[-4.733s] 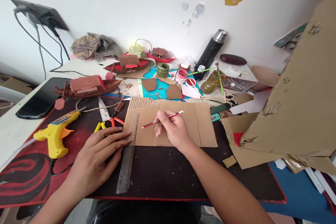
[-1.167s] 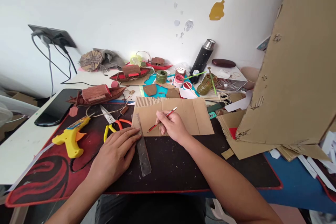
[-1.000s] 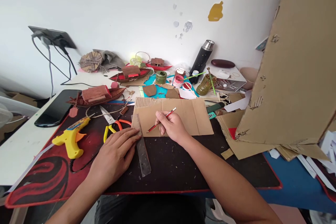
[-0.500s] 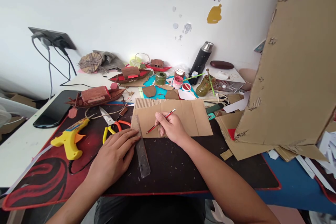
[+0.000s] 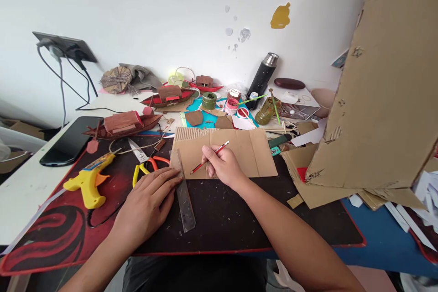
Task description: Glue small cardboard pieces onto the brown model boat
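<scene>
Toward the back edge of a dark, red-rimmed mat (image 5: 232,219), a red-and-black pencil (image 5: 222,147) slants over a cardboard sheet (image 5: 263,155), its long axis running from near left to far right. The point is aimed toward the sheet's near-left corner, the eraser end away; whether the tip touches is too fine to tell. The right hand (image 5: 222,166) grips the pencil between thumb and fingers, while the left hand (image 5: 147,198), flat and grasping nothing, rests on a clear ruler (image 5: 185,207). The ruler's far end lies on the sheet, its near end on the mat. Compared with nearly five seconds earlier, the ruler is turned, its near end swung rightward, and the pencil slants more steeply, its tip closer to the sheet's near edge. Left of the sheet, scissors (image 5: 138,150) and a yellow glue gun (image 5: 89,182) lie on the mat. A model boat (image 5: 125,125) sits by the mat's back-left corner, beside a phone (image 5: 70,141). A black flask (image 5: 262,82) is at the desk's (image 5: 20,205) back edge.
</scene>
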### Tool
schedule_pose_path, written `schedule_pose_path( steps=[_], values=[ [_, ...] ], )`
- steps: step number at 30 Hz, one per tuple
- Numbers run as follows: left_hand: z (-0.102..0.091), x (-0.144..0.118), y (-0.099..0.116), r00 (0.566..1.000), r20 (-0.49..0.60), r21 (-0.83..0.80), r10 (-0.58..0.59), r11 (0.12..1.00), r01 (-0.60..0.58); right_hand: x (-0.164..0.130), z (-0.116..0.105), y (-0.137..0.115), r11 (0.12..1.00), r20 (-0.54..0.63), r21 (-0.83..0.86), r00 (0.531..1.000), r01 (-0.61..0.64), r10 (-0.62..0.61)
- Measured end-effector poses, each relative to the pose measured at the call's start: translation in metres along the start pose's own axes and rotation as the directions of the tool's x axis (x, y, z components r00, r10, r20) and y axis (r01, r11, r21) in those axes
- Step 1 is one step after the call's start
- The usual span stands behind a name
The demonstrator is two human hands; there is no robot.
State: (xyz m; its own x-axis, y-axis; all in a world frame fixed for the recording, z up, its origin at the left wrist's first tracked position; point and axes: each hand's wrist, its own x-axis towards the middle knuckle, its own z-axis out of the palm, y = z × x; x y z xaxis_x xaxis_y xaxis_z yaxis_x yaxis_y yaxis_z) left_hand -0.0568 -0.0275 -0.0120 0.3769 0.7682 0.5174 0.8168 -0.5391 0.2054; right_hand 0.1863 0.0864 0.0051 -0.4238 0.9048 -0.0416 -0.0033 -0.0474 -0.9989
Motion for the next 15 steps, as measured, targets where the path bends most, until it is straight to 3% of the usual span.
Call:
schedule_pose_path(
  steps=[15],
  values=[
    [-0.0006,-0.0014,-0.001,1.0,0.019,0.004,-0.01,1.0,0.01,-0.0019,0.0,-0.0017,1.0,0.008,-0.006,1.0,-0.011,0.011]
  ],
)
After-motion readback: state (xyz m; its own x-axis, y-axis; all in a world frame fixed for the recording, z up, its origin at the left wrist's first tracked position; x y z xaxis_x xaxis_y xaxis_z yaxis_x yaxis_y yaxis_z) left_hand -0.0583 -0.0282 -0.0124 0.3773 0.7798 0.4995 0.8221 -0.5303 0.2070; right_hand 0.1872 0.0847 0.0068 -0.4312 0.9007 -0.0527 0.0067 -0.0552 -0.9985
